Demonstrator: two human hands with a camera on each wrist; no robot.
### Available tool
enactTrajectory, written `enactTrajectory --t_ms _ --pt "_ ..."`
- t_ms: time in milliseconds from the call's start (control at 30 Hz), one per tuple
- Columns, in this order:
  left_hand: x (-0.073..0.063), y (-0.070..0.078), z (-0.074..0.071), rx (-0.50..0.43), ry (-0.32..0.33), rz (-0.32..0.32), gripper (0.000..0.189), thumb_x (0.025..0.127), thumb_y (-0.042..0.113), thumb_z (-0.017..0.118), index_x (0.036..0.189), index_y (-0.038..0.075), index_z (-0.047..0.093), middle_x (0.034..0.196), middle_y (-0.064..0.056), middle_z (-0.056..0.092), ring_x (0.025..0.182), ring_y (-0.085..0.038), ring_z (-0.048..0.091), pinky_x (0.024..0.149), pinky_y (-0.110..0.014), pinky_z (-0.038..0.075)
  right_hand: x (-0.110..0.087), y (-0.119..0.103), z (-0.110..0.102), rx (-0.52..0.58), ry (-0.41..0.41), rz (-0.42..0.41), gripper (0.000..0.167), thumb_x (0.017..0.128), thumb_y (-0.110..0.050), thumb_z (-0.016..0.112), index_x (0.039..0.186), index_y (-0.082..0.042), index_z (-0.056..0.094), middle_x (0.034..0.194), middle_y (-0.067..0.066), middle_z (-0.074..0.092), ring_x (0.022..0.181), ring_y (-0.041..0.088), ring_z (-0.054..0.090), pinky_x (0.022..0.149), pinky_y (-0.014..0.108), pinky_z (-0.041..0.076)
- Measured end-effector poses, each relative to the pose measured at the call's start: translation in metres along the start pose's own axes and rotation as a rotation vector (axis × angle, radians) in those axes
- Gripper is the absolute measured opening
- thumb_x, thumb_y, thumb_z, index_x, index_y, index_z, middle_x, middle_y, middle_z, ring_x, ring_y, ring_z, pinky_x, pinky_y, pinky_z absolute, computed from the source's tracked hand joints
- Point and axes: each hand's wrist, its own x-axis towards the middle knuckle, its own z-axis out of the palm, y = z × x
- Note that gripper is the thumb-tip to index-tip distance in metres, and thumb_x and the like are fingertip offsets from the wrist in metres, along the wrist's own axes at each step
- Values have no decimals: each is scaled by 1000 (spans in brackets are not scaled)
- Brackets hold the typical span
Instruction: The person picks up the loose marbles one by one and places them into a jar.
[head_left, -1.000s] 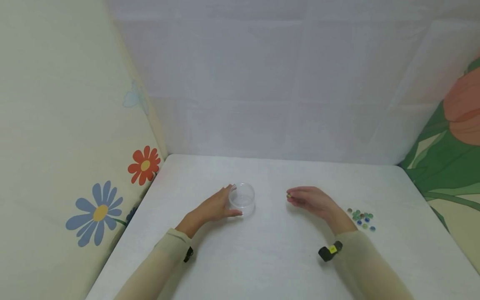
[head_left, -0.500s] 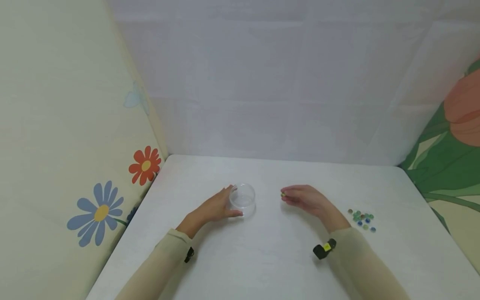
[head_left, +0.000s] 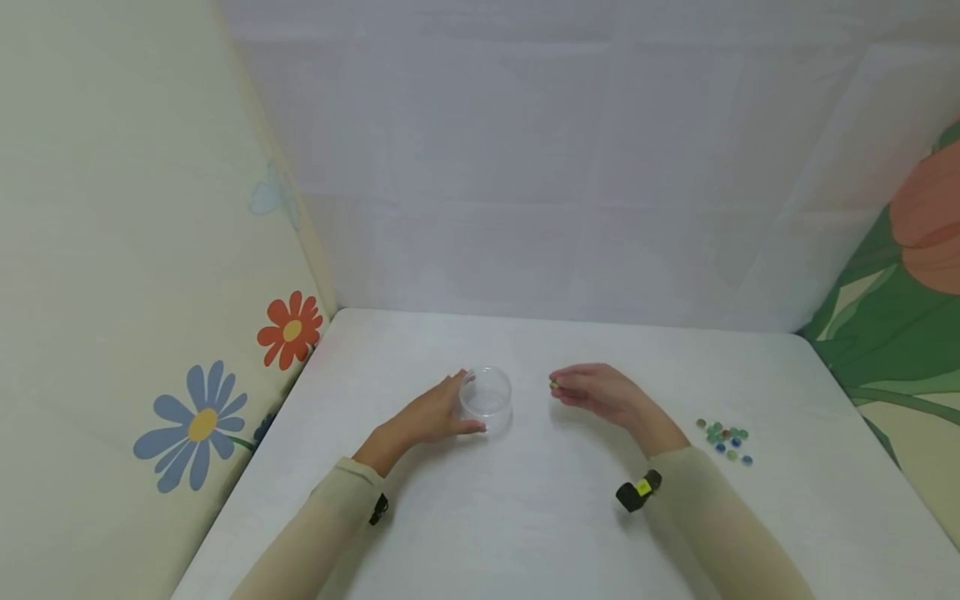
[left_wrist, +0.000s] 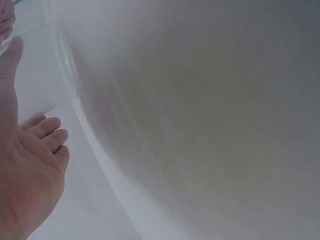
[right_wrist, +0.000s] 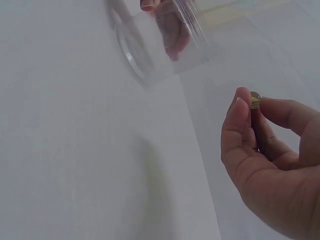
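Note:
On the white table, a clear round jar (head_left: 487,403) stands with its mouth upward. My left hand (head_left: 422,415) holds it from the left, thumb on the near side and fingers on the far side. In the right wrist view the jar (right_wrist: 131,52) shows those fingers through its wall. Right of the jar, apart from it, my right hand (head_left: 600,395) pinches a small yellow-green glass marble (right_wrist: 255,100) between thumb and fingertips, raised off the table. The left wrist view shows the open-palmed side of my left hand (left_wrist: 32,175) beside the jar (left_wrist: 69,62).
Several loose marbles (head_left: 714,431), green, blue and brownish, lie in a cluster on the table's right side, beyond my right wrist. A white sheet (head_left: 525,167) hangs behind the table's back edge. Flower-patterned walls (head_left: 97,275) stand at both sides.
My right hand has moved left toward the jar with the marble pinched in it. My left hand and the jar have stayed in place.

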Motion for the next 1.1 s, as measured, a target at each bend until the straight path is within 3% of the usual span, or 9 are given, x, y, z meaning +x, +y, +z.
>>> enactTrajectory --t_ms 933,1100 --pt "4 -5 2 -8 -3 6 112 82 61 77 162 7 20 165 -19 23 152 -38 24 121 -54 29 24 -18 34 -60 -74 5 36 101 -5 59 133 11 57 139 32 55 99 14 70 93 28 57" --pt "3 -5 1 -10 -9 2 111 83 60 77 162 7 19 166 -20 22 152 -39 23 121 -55 29 26 -20 42 -70 -80 -5 34 101 -6 61 131 10 59 129 26 63 99 15 70 93 29 58"
